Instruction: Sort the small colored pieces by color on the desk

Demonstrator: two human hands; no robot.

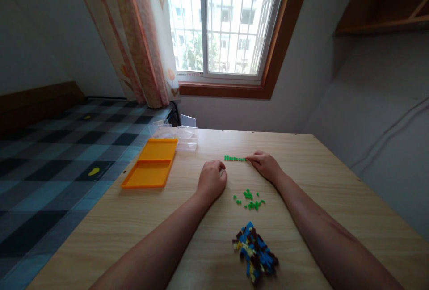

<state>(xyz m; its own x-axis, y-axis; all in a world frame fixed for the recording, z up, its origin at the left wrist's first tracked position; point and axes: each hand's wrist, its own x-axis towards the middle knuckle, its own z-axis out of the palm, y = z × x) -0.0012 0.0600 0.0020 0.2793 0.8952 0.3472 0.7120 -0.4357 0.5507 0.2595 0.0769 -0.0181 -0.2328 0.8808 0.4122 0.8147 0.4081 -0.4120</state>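
Observation:
A short row of small green pieces (pixel 234 158) lies on the wooden table (pixel 318 182). My right hand (pixel 264 165) rests at the row's right end, fingers pinched together against the last piece. My left hand (pixel 212 180) sits curled in a loose fist on the table, left of and nearer than the row; whether it holds anything is hidden. Between my forearms lies a loose scatter of green pieces (pixel 250 199). Closer to me is a heap of blue, yellow and brown pieces (pixel 254 254).
An orange two-part tray (pixel 150 164) lies at the table's left edge, with a clear plastic box (pixel 179 136) behind it. A bed with a checked cover (pixel 50 156) stands to the left. Window and curtain are beyond the table.

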